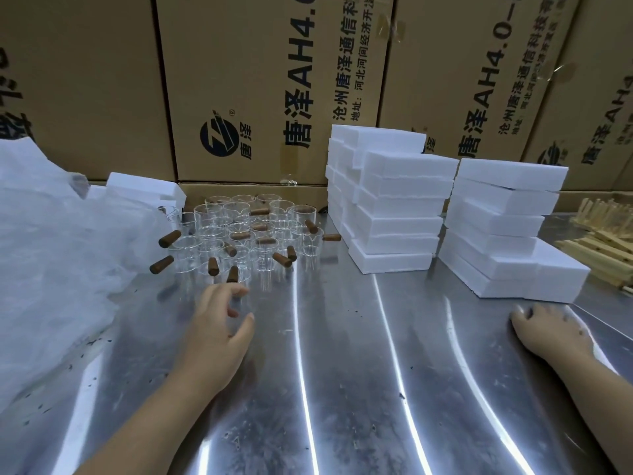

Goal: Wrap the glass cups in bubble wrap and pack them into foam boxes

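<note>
Several clear glass cups (253,231) with brown wooden handles stand in a cluster at the back left of the steel table (342,371). My left hand (215,330) is at the cluster's front edge, thumb and fingers curled around a clear glass cup (239,303) that is faint against the metal. My right hand (548,332) rests palm down on the table, holding nothing, just in front of the right stack of white foam boxes (507,228). A second foam box stack (394,207) stands beside the cups. Crumpled bubble wrap (51,252) lies heaped at the left.
Large printed cardboard cartons (257,80) form a wall behind the table. One white foam box (144,190) sits at the back left behind the cups. Wooden pieces (606,234) are piled at the far right. Bare steel lies between my two hands.
</note>
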